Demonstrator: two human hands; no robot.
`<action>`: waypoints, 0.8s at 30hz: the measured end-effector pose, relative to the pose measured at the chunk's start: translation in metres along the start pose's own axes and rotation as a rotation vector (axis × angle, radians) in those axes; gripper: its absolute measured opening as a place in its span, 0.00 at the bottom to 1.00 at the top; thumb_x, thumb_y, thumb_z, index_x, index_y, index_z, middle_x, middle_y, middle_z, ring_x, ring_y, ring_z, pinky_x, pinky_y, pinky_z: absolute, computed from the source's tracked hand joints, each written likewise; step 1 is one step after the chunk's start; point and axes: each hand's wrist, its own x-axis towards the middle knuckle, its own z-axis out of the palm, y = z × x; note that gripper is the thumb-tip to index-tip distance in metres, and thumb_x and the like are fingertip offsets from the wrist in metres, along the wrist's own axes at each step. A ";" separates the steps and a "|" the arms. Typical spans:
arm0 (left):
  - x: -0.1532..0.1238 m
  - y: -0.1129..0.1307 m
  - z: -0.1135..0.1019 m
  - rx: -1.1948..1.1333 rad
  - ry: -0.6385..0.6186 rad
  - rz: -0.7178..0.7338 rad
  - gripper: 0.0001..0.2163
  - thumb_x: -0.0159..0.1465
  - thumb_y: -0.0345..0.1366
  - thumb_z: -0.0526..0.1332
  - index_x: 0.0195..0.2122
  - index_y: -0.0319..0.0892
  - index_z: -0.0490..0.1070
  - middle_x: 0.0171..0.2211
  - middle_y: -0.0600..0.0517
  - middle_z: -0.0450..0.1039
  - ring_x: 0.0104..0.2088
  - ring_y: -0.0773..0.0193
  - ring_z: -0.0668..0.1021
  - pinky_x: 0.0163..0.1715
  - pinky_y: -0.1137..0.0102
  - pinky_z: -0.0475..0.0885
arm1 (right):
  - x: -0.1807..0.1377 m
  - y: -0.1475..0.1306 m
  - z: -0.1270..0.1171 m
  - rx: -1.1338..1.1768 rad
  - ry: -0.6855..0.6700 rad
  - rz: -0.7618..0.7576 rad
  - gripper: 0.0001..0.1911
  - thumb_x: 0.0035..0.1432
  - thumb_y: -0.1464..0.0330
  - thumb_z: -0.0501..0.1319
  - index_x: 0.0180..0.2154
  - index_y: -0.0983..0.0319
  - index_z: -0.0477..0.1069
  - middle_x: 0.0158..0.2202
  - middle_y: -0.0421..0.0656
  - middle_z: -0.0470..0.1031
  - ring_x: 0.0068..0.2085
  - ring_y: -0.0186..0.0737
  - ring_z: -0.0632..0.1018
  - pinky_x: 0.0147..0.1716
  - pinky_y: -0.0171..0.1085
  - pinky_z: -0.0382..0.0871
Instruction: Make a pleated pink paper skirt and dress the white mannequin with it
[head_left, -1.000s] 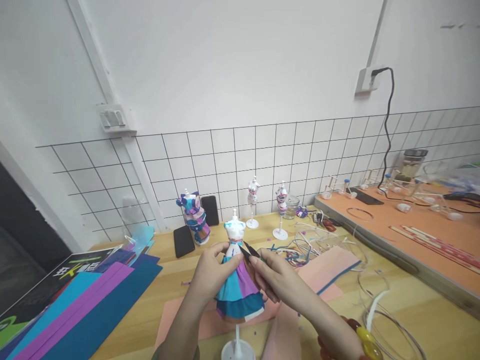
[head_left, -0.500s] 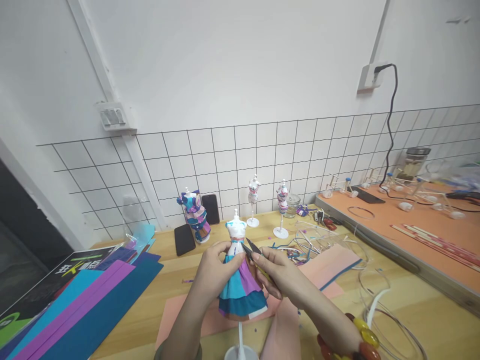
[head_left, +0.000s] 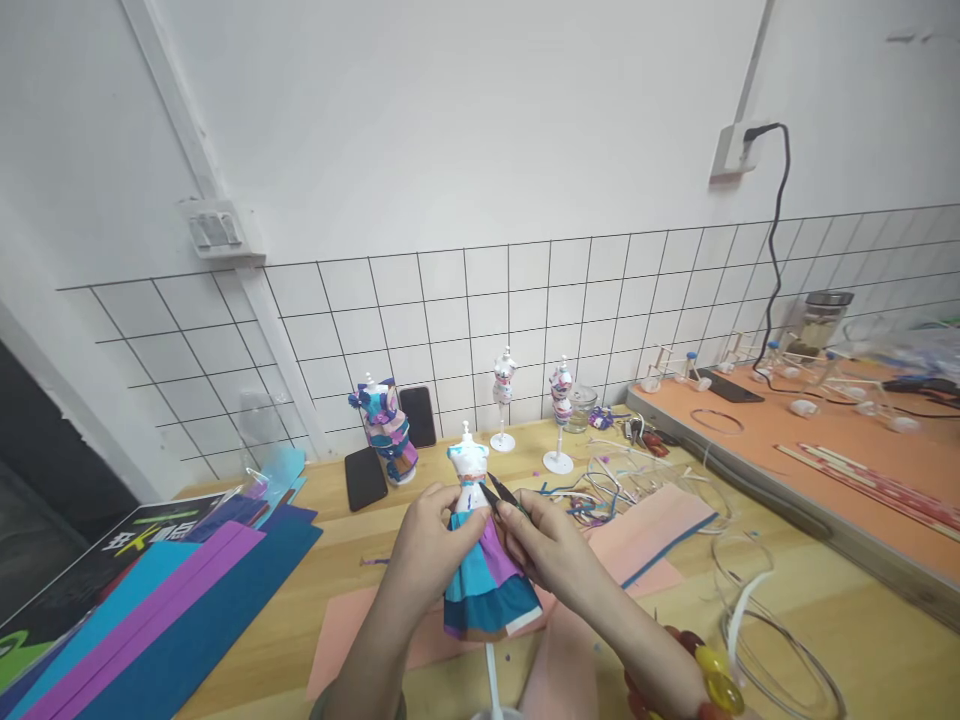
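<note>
In front of me a small white mannequin wears a layered skirt of light blue, purple and dark teal pieces. My left hand is closed round its waist, the thumb pressing at the skirt's top edge. My right hand grips small snips with two dark pointed blades spread apart, their tips close to the mannequin's waist. The fingers cover the snips' handles. A white stand under the skirt leans slightly.
A dressed mannequin and two phones stand or lie at the back left. Two more mannequins are by the tiled wall. Coloured sheets lie left, with peach paper and loose cords right. An orange-topped board borders the far right.
The mannequin has tilted a little, its skirt and base shifting right. The snips' blades stay near the waist, and their yellow handle is now hidden. The view has shifted slightly.
</note>
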 end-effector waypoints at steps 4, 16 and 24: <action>0.000 -0.001 0.000 -0.020 -0.005 0.029 0.09 0.56 0.38 0.58 0.31 0.40 0.76 0.31 0.49 0.75 0.34 0.57 0.76 0.34 0.67 0.69 | 0.001 -0.003 -0.002 0.110 -0.081 0.091 0.23 0.51 0.49 0.59 0.22 0.60 0.56 0.12 0.30 0.57 0.10 0.23 0.53 0.09 0.27 0.42; 0.000 -0.001 -0.003 -0.057 -0.039 0.052 0.10 0.56 0.40 0.59 0.27 0.41 0.76 0.29 0.50 0.75 0.33 0.58 0.75 0.34 0.68 0.69 | 0.004 0.001 -0.014 -0.258 -0.048 -0.071 0.19 0.61 0.55 0.52 0.24 0.60 0.57 0.17 0.33 0.58 0.17 0.29 0.62 0.17 0.30 0.51; 0.001 -0.001 -0.001 -0.002 -0.038 0.043 0.09 0.56 0.39 0.58 0.26 0.41 0.74 0.29 0.51 0.73 0.33 0.58 0.74 0.34 0.69 0.68 | 0.000 -0.003 -0.012 -0.591 0.056 -0.190 0.14 0.63 0.62 0.50 0.26 0.60 0.58 0.22 0.38 0.64 0.26 0.37 0.67 0.27 0.34 0.56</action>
